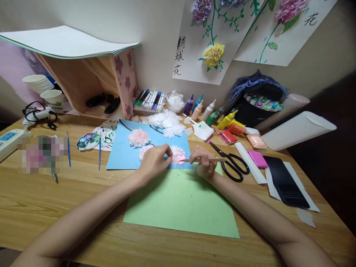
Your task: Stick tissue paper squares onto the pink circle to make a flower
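Note:
My right hand (205,163) grips a thin wooden stick (218,160), its left tip touching a bright pink patch (181,158) on a pale tissue piece (175,159). My left hand (154,161) has thumb and forefinger pinched at that piece's left edge. Both hands are over the lower edge of a blue sheet (119,155). Fluffy pink-white tissue flowers, one of them full and round (139,137), are on the blue sheet; my left hand partly covers another (144,152). Beneath the wrists lies a green sheet (180,204).
Black-handled scissors (233,167) lie right of my right hand, near a dark phone (286,181). Behind the blue sheet are cut tissue pieces (167,120) and several paint bottles (209,110). Blue-handled brushes (99,152) and a smeared palette (89,141) lie left.

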`<state>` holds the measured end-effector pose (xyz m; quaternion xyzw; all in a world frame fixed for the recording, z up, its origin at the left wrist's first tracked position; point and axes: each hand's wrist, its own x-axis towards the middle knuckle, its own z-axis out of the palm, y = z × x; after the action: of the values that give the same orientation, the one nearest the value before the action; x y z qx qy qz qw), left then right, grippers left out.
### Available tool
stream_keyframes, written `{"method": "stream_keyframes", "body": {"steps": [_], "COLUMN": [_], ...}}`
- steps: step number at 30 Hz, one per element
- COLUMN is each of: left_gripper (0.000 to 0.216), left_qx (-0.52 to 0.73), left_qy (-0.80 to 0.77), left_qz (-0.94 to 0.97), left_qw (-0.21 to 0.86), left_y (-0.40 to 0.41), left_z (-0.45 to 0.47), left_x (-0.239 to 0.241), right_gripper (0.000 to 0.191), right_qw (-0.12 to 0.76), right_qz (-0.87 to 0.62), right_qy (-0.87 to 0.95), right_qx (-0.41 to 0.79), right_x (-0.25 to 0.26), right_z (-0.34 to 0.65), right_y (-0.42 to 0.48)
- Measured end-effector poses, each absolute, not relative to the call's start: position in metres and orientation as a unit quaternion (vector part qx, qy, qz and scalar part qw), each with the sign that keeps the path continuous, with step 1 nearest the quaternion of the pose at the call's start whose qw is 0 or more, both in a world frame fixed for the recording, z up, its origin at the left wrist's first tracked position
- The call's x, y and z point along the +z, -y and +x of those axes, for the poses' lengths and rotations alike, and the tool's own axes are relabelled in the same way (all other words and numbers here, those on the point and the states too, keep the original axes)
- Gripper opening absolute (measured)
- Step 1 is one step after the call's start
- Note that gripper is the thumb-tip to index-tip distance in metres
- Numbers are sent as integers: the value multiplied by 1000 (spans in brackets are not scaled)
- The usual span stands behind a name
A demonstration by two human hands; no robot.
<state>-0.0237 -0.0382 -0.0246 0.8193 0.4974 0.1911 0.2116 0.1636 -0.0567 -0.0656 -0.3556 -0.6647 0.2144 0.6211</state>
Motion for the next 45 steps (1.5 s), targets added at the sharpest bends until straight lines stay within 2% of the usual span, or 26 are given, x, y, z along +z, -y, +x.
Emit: {"method": "stream_keyframes", "body": {"steps": [4,7,13,28,35,40,45], "left_gripper": [13,12,15,23,33,30,31], "left_qx": [164,150,126,101,27,-5,-28], "left_qy": [-491,-485,-488,-487,-502,-488,-483], "left_qz": [843,856,862,867,864,871,874], "left_qw": [144,93,58,13,43,49,51], "left_y": [38,37,34,25,7,4,4], "left_z": [-19,-17,-15,-12,-16,-18,-17], "left_x": [-24,-24,-24,-26,-23,-22,-20], "right_gripper": [51,43,35,32,40,46,47], "right_qw": [506,469,451,436,442,447,499], "right_qz": [-258,-259,-284,-354,-414,-502,-526], "right_qy": [814,842,844,824,786,710,610], "right_qx": [124,62,61,70,125,210,319], "right_x": [-66,-64,-62,-63,-62,-53,-51], "right_z": [164,163,162,157,153,140,135], "right_y": [58,55,51,49,44,32,25]}}
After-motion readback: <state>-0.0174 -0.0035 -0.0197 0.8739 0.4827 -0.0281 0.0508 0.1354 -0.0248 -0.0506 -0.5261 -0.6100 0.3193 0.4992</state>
